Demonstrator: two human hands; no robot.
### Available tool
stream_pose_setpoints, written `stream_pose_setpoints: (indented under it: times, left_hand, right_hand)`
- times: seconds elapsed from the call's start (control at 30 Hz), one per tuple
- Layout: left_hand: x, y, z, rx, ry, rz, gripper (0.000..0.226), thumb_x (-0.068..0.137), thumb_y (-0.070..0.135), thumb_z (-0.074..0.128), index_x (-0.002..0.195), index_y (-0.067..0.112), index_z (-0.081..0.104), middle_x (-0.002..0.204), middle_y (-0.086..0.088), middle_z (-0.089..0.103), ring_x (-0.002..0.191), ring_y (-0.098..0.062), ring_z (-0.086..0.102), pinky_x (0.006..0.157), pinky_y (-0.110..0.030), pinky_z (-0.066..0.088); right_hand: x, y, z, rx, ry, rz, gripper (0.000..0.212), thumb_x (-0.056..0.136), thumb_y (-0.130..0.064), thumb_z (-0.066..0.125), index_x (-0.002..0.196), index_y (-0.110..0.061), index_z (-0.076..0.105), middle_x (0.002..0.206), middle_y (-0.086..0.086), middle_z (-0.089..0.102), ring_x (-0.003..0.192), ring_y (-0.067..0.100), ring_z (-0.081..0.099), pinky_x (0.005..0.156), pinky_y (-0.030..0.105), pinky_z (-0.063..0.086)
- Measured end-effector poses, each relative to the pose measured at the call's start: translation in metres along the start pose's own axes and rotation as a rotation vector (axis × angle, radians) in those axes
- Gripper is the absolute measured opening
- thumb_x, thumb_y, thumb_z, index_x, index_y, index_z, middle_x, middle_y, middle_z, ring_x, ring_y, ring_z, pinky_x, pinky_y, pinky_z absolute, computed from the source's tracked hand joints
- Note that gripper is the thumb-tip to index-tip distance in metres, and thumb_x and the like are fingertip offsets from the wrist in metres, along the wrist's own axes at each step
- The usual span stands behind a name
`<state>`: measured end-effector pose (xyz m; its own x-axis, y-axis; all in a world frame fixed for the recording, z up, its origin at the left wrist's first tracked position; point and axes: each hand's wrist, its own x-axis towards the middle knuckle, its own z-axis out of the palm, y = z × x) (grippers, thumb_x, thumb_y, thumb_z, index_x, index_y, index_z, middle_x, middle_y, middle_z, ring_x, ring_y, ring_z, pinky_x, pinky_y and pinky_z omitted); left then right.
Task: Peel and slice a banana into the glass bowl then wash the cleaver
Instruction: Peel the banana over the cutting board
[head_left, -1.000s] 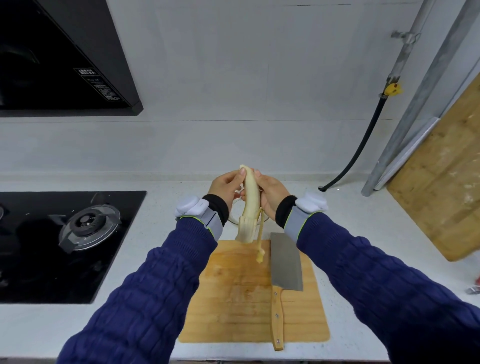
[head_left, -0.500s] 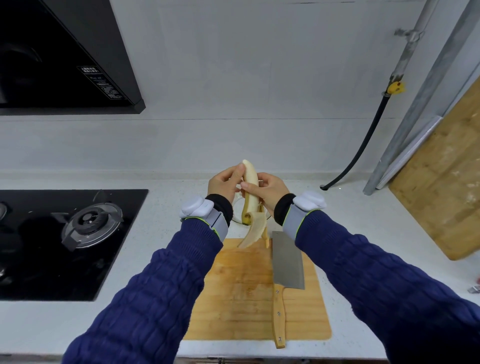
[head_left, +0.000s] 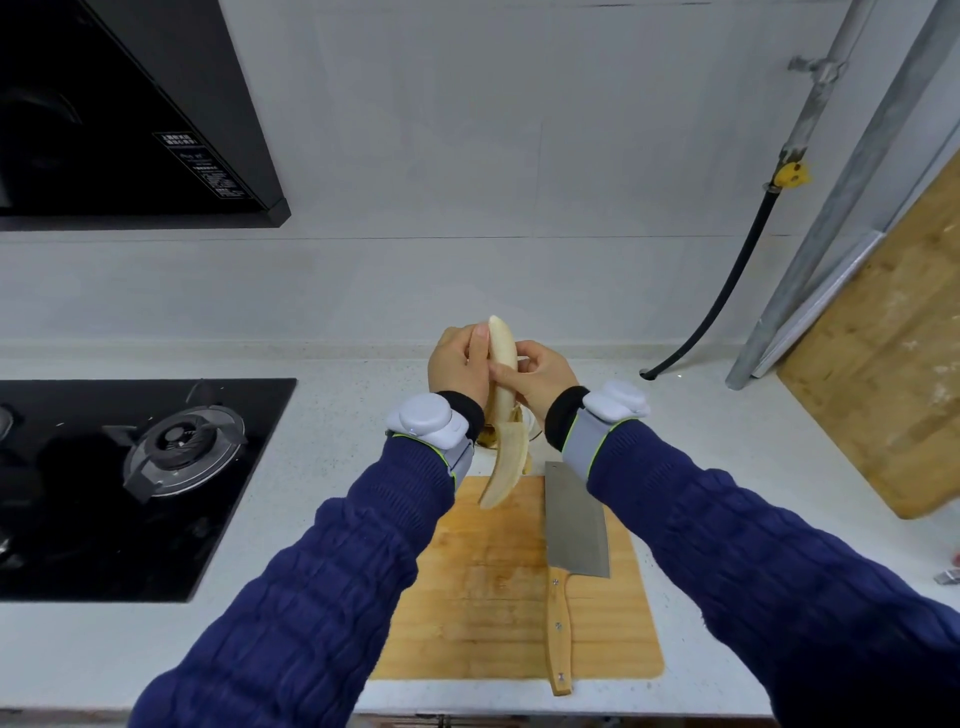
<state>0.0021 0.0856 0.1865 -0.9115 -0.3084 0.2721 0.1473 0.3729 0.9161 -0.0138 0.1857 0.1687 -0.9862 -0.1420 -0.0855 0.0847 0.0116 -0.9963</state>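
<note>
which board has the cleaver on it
The board lying flat, front centre; the cleaver rests on it. The other board leans at the right.

head cam | worn, looks forward and down | close above counter (head_left: 322, 649) | wide-angle, single view

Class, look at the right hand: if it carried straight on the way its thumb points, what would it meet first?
The peeled banana, which the right hand holds; directly beyond, probably the left hand, though depth is unclear.

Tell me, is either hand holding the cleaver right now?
No: the cleaver lies flat on the cutting board, while the left hand and right hand grip the banana.
</note>
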Motion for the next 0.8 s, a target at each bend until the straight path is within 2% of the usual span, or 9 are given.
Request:
stream_pose_setpoints:
  times: [0.13,0.2,0.3,0.4,0.5,0.57,0.67,0.73,0.8]
  left_hand:
    - [0.008,-0.005,0.005,0.024,0.036,-0.125,0.040,0.100,0.015,0.033,0.064,0.007,0.050,0.072,-0.009,0.050,0.074,-0.022,0.047,0.070,-0.032,0.038]
    - [0.015,-0.009,0.004,0.003,0.042,-0.243,0.046,0.100,0.018,0.032,0.054,0.012,0.040,0.070,-0.016,0.053,0.069,-0.030,0.052,0.074,-0.042,0.047]
    - [0.016,-0.011,0.004,0.027,0.011,-0.307,0.043,0.097,0.023,0.036,0.057,0.012,0.047,0.075,-0.018,0.059,0.080,-0.041,0.063,0.081,-0.047,0.052]
    - [0.011,-0.006,0.005,0.033,-0.013,-0.276,0.028,0.092,0.026,0.044,0.075,0.011,0.061,0.080,-0.014,0.065,0.082,-0.037,0.064,0.080,-0.046,0.054]
    - [0.013,-0.006,0.001,-0.060,-0.019,-0.322,0.026,0.092,0.013,0.044,0.090,0.009,0.070,0.078,-0.010,0.068,0.065,-0.026,0.063,0.079,-0.039,0.056]
    - [0.015,-0.013,-0.003,-0.135,-0.015,-0.395,0.026,0.092,0.007,0.046,0.096,0.006,0.072,0.055,-0.001,0.064,0.048,-0.013,0.059,0.075,-0.036,0.055]
    - [0.018,-0.028,-0.010,-0.213,0.006,-0.537,0.025,0.089,0.001,0.046,0.085,0.011,0.069,0.031,0.007,0.051,0.034,-0.006,0.051,0.064,-0.029,0.054]
    - [0.018,-0.037,-0.016,-0.238,-0.016,-0.644,0.029,0.089,0.000,0.049,0.064,0.011,0.059,0.029,0.007,0.048,0.039,-0.011,0.047,0.052,-0.021,0.047]
    - [0.016,-0.046,-0.017,-0.241,-0.027,-0.689,0.029,0.089,0.003,0.053,0.061,0.011,0.052,0.030,0.009,0.049,0.045,-0.013,0.049,0.048,-0.018,0.045]
  right_hand:
    - [-0.003,0.000,0.000,0.102,-0.019,0.024,0.022,0.082,-0.012,0.071,0.099,-0.011,0.057,0.081,0.007,0.065,0.072,0.022,0.060,0.071,0.034,0.051]
    - [-0.003,0.001,-0.002,0.169,-0.038,0.048,0.022,0.083,-0.012,0.070,0.102,-0.010,0.059,0.085,0.009,0.066,0.077,0.025,0.061,0.080,0.040,0.050]
    - [-0.001,0.001,-0.004,0.136,-0.040,0.041,0.022,0.084,-0.013,0.069,0.105,-0.009,0.061,0.089,0.009,0.067,0.087,0.027,0.061,0.092,0.044,0.049]
    - [-0.001,0.000,-0.004,0.056,-0.016,0.017,0.026,0.085,-0.012,0.068,0.110,-0.006,0.063,0.095,0.009,0.068,0.090,0.024,0.063,0.093,0.040,0.051]
    - [0.000,0.000,-0.004,-0.026,0.067,-0.012,0.030,0.084,-0.013,0.070,0.113,-0.005,0.064,0.100,0.009,0.067,0.089,0.021,0.063,0.092,0.037,0.052]
    - [0.002,0.000,-0.005,-0.028,0.147,-0.031,0.026,0.084,-0.014,0.070,0.108,-0.007,0.064,0.098,0.005,0.066,0.089,0.020,0.062,0.091,0.036,0.051]
    - [0.007,-0.004,-0.010,0.080,0.257,-0.029,0.022,0.085,-0.013,0.068,0.106,-0.007,0.063,0.096,0.008,0.064,0.090,0.021,0.059,0.089,0.039,0.051]
    - [0.011,-0.007,-0.013,0.172,0.299,-0.027,0.018,0.086,-0.011,0.067,0.103,-0.007,0.063,0.094,0.010,0.063,0.088,0.023,0.058,0.089,0.043,0.052]
    - [0.016,-0.008,-0.014,0.203,0.324,-0.035,0.014,0.086,-0.011,0.068,0.099,-0.011,0.063,0.095,0.014,0.064,0.087,0.023,0.058,0.089,0.043,0.053]
